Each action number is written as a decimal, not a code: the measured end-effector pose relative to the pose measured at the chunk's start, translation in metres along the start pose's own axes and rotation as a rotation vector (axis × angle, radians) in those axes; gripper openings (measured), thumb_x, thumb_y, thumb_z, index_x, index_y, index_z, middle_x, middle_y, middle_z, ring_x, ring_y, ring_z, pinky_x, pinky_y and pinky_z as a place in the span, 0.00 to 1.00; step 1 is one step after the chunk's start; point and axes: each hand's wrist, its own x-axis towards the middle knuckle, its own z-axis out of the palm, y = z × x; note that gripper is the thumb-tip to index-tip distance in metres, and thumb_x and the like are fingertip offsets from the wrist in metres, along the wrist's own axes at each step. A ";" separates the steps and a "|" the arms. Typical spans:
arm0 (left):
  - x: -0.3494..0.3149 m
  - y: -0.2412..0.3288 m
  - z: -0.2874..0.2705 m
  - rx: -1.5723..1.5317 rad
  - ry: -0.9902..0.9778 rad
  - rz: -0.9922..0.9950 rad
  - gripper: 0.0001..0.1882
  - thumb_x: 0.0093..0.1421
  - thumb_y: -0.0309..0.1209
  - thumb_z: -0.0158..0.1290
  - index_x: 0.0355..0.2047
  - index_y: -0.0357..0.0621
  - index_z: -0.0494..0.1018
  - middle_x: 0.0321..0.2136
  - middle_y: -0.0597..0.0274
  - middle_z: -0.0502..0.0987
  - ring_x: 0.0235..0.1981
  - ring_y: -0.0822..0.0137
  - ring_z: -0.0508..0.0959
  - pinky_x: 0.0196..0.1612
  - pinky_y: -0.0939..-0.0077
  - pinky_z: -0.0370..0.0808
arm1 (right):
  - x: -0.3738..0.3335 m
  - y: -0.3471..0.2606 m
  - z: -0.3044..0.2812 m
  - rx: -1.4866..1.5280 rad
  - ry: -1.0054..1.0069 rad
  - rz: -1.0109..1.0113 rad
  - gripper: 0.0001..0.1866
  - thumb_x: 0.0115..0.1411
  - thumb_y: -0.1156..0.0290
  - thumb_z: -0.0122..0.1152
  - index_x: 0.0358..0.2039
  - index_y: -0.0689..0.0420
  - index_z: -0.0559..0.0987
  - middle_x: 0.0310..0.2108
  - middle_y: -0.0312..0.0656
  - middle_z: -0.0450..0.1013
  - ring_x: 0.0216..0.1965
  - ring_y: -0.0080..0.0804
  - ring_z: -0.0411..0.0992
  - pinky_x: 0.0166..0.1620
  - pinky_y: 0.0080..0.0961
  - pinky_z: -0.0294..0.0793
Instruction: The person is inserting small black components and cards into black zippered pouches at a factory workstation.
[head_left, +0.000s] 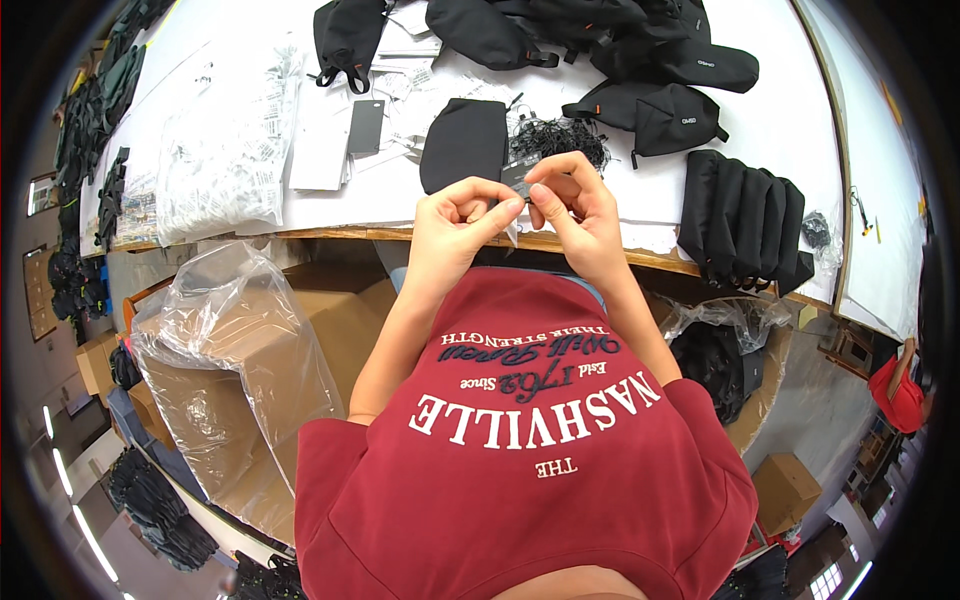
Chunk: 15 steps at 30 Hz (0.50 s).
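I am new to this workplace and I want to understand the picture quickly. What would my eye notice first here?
First, the two hands at the centre: the left hand and the right hand pinch a small dark tag between their fingertips, over the table edge. Behind them, black pouches lie scattered across the white tabletop, with a neat row of them standing at the right. Below left, a cardboard box lined with clear plastic stands open.

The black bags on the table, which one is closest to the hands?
The flat black pouch lying just beyond the left hand and right hand. The other bags sit farther back or off to the right.
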 end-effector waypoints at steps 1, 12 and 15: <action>0.000 0.000 0.000 -0.008 0.000 -0.006 0.05 0.56 0.27 0.59 0.30 0.37 0.78 0.13 0.84 0.54 0.16 0.88 0.51 0.19 0.87 0.46 | 0.000 0.000 0.000 -0.002 -0.002 0.009 0.04 0.62 0.75 0.53 0.37 0.59 0.70 0.20 0.31 0.67 0.23 0.13 0.63 0.25 0.12 0.60; 0.011 -0.013 -0.011 -0.115 -0.236 -0.019 0.08 0.59 0.27 0.56 0.37 0.37 0.71 0.17 0.73 0.71 0.19 0.89 0.62 0.22 0.91 0.56 | 0.001 -0.010 -0.001 0.036 -0.137 0.081 0.04 0.61 0.77 0.54 0.35 0.59 0.69 0.21 0.31 0.68 0.23 0.12 0.62 0.26 0.12 0.59; 0.010 -0.012 -0.018 -0.062 -0.257 -0.015 0.08 0.59 0.27 0.55 0.37 0.37 0.71 0.18 0.71 0.74 0.20 0.89 0.64 0.23 0.91 0.57 | 0.004 -0.011 0.001 0.124 -0.165 0.138 0.04 0.61 0.76 0.54 0.36 0.60 0.69 0.21 0.31 0.68 0.23 0.12 0.61 0.25 0.13 0.58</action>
